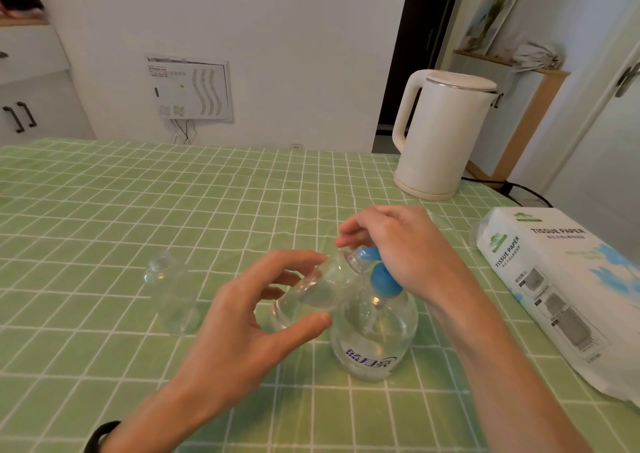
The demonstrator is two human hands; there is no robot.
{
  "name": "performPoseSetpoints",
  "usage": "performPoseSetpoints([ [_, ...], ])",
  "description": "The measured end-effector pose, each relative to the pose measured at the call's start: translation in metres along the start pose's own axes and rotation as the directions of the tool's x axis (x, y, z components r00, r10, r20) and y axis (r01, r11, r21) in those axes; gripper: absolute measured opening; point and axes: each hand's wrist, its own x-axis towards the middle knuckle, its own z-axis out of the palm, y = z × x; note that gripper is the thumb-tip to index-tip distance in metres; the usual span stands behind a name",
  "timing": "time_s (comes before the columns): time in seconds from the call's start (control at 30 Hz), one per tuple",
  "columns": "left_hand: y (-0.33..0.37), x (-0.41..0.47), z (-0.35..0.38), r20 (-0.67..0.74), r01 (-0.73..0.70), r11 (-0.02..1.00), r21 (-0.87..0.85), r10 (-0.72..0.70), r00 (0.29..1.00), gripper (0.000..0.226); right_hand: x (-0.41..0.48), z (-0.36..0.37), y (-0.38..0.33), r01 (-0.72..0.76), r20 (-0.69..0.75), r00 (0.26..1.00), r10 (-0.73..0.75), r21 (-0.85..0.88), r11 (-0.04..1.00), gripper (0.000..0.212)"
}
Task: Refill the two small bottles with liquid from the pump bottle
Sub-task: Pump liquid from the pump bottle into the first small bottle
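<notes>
Two small bottles are in play: one [313, 291], clear and thin-walled, is tilted in the left hand [249, 317], clasped between thumb and fingers, its open mouth held right at the blue nozzle of the pump bottle [374, 331]; the other [173, 293] stands upright and uncapped on the desk [104, 210] at about 9 o'clock from the pump bottle, well apart. The right hand [401, 248] lies closed over the blue pump head, palm down. By my judgement the first fill is under way: some clear liquid seems to lie in the tilted bottle, though how much is hard to tell through transparent plastic. The standing bottle looks empty, so it remains to be done. The pump bottle is rounded, transparent, printed with blue lettering and part full. The desk wears a smooth green checked cloth. At 1 o'clock stands a matte cream kettle [440, 133]; at 3 o'clock lies a soft white tissue pack [561, 286].
</notes>
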Motion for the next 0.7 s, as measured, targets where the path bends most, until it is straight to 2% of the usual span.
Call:
performPoseSetpoints([
  [0.1, 0.0, 0.0004, -0.0002, 0.002, 0.001, 1.0, -0.003, -0.001, 1.0, 0.049, 0.001, -0.0007, -0.0003, 0.013, 0.006, 1.0, -0.013, -0.005, 1.0, 0.033],
  [0.2, -0.0014, 0.0016, 0.0001, 0.006, 0.003, 1.0, -0.009, -0.003, 1.0, 0.049, 0.0023, -0.0013, -0.0008, -0.024, 0.066, 0.998, 0.022, 0.03, 0.999, 0.033],
  [0.37, -0.002, 0.0004, 0.0001, 0.009, 0.016, 1.0, 0.006, -0.016, 1.0, 0.049, 0.0018, -0.0007, 0.0016, -0.082, 0.135, 0.987, 0.082, -0.006, 0.997, 0.028],
  [0.63, -0.0016, -0.0014, 0.001, 0.0, 0.018, 1.0, -0.002, -0.018, 1.0, 0.05, 0.0, -0.0002, -0.0003, 0.028, -0.016, 1.0, -0.027, 0.014, 1.0, 0.033],
  [0.7, -0.0013, -0.0012, 0.0013, 0.002, 0.018, 1.0, -0.005, -0.018, 1.0, 0.05, -0.0002, -0.0004, -0.0009, 0.046, -0.006, 0.999, -0.046, 0.038, 0.998, 0.031],
])
